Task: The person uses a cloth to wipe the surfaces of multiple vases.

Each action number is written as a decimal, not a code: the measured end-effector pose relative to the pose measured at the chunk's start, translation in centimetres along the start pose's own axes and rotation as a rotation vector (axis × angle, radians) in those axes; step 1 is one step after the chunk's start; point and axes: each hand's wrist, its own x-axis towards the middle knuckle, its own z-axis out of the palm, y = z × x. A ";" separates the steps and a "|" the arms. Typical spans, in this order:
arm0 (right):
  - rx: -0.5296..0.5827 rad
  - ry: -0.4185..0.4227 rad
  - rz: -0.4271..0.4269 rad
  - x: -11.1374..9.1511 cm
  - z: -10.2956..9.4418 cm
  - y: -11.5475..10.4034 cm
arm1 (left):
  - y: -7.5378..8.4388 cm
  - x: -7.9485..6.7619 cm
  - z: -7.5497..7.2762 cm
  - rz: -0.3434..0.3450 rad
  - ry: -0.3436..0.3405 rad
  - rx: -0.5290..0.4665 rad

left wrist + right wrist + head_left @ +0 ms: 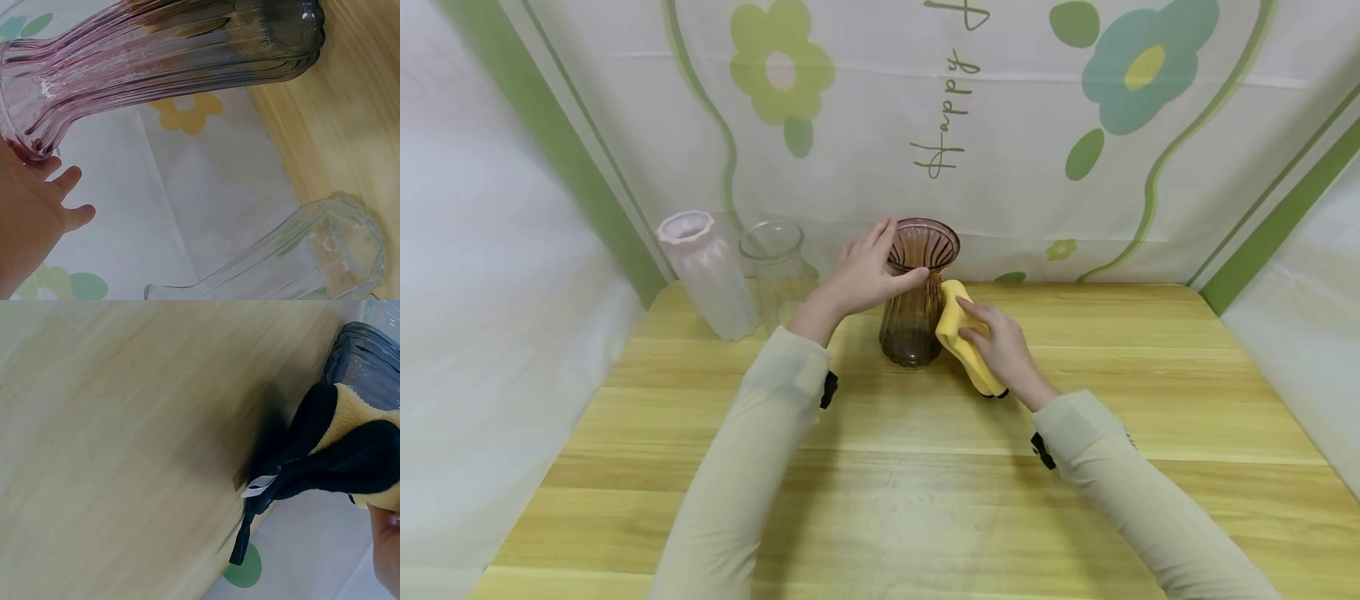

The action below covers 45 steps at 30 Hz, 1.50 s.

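A ribbed glass vase (913,325), pinkish at its flared rim and smoky grey at its base, stands upright near the back of the table. My left hand (867,271) holds it at the rim, with the thumb across the front and fingers at the left side. Some fingertips (80,217) spread off the glass in the left wrist view. In my right hand (1000,343) is a folded yellow cloth (958,333), pinched against the vase's right side. Black trim (350,459) and a small white tag (259,485) show on the cloth in the right wrist view.
Left of the held vase stand a clear glass vase (772,271), partly behind the left hand, and a frosted pale pink vase (707,275). The wooden table (910,500) reaches back to a white flowered curtain (880,108). White sheets hang at both sides.
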 end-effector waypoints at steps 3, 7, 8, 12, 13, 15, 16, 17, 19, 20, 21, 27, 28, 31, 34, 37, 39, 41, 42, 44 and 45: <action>0.006 0.023 -0.002 0.0 -0.1 0.1 | 0.1 0.0 0.0 -0.005 0.003 -0.003; 0.009 0.048 -0.007 0.1 -0.2 0.2 | 0.3 0.0 0.0 -0.015 0.009 -0.011; 0.006 0.052 -0.009 0.1 -0.2 0.2 | 0.3 0.0 0.0 -0.019 0.011 -0.014; 0.003 0.064 -0.008 0.0 -0.3 0.2 | 0.3 0.2 0.2 -0.039 0.028 -0.029; 0.003 0.066 -0.006 0.0 -0.3 0.2 | 0.4 0.2 0.2 -0.045 0.034 -0.028; 0.000 0.069 -0.002 -0.1 -0.4 0.2 | 0.4 0.3 0.3 -0.057 0.048 -0.028; -0.002 0.071 0.000 -0.1 -0.4 0.2 | 0.4 0.4 0.4 -0.062 0.054 -0.027; -0.002 0.072 0.002 -0.1 -0.4 0.3 | 0.4 0.5 0.5 -0.068 0.060 -0.024; -0.007 0.070 0.008 -0.2 -0.5 0.4 | 0.4 0.6 0.7 -0.075 0.074 -0.020; -0.009 0.069 0.011 -0.3 -0.5 0.4 | 0.4 0.7 0.8 -0.078 0.079 -0.021; -0.009 0.068 0.015 -0.3 -0.5 0.5 | 0.4 0.8 0.8 -0.080 0.086 -0.022; -0.005 0.052 0.025 -0.4 -0.5 0.6 | 0.4 1.1 0.9 -0.094 0.114 -0.042; -0.004 0.050 0.025 -0.4 -0.5 0.6 | 0.4 1.2 0.9 -0.094 0.115 -0.041; -0.009 0.050 0.010 -0.5 -0.5 0.6 | 0.3 1.4 0.8 -0.096 0.120 -0.040; -0.031 0.065 -0.025 -0.5 -0.4 0.6 | 0.3 1.6 0.7 -0.096 0.123 -0.042; -0.042 0.082 -0.055 -0.6 -0.4 0.6 | 0.4 1.7 0.6 -0.101 0.126 -0.041; -0.044 0.093 -0.066 -0.6 -0.4 0.7 | 0.4 1.8 0.6 -0.104 0.130 -0.041; -0.043 0.102 -0.074 -0.6 -0.3 0.7 | 0.4 2.0 0.6 -0.109 0.131 -0.039; -0.044 0.105 -0.076 -0.6 -0.3 0.8 | 0.4 2.1 0.6 -0.112 0.132 -0.039; -0.045 0.109 -0.079 -0.6 -0.3 0.8 | 0.4 2.2 0.7 -0.115 0.136 -0.045; -0.046 0.110 -0.080 -0.5 -0.3 0.9 | 0.3 2.3 0.7 -0.117 0.139 -0.046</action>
